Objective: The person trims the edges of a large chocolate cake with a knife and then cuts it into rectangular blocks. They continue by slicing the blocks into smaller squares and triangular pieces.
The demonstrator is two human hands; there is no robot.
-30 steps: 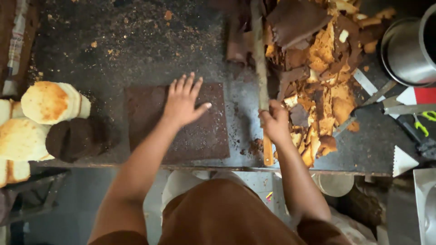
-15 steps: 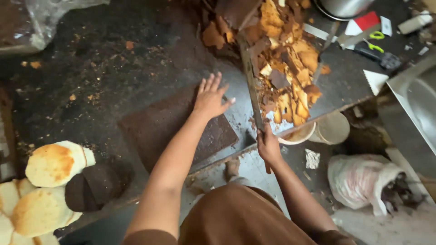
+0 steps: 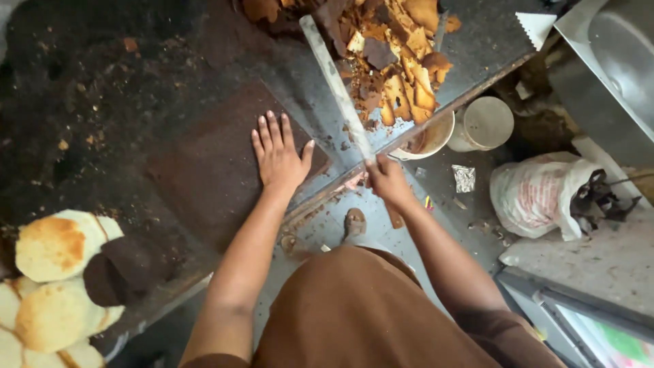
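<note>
Brown cloth of the person's garment (image 3: 361, 313) fills the near edge of the view, both bare forearms reaching out from it. On the left, pale round cakes (image 3: 51, 286) sit stacked at the counter's corner with a dark round cake (image 3: 119, 272) among them. The left hand (image 3: 279, 157) lies flat, fingers spread wide, pressing on a dark brown rectangular slab (image 3: 204, 170) on the crumb-strewn dark counter (image 3: 82, 102). Just to its right, past the counter's edge, the right hand (image 3: 385, 178) is closed around the handle end of a long knife (image 3: 337, 85), whose blade runs up and away to the left across the counter. Beyond the blade's far side lies a heap of brown and golden cake trimmings (image 3: 395, 61). Below the counter edge stand two pale tubs (image 3: 484, 123), and further right a white plastic bag (image 3: 538, 194) on the floor.
</note>
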